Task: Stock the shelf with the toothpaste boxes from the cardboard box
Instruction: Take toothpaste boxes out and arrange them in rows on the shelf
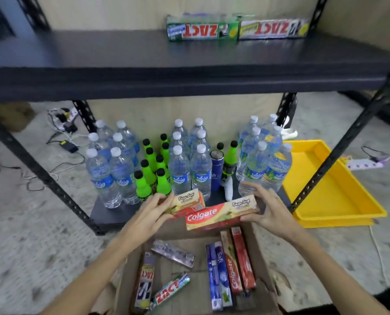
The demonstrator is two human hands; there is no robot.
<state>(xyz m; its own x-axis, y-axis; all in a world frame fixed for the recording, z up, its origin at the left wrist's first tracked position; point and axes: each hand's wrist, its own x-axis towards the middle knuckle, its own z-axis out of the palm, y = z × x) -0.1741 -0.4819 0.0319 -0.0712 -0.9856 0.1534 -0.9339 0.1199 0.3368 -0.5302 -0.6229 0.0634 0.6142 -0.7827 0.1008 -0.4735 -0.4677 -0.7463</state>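
At frame centre, above the carton [130, 278], the left hand [149, 214] grips one Colgate box [187, 202] and the right hand [269, 210] another [221, 215], long axes running left-right, slightly tilted.

Red-and-cream toothpaste boxes [221, 214], neon-green bottles [148, 173], yellow tray [339, 201].

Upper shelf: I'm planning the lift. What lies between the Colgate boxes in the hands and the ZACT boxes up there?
In the head view, bare dark upper shelf board lies before the ZACT boxes; under it, water bottles stand behind the Colgate boxes.
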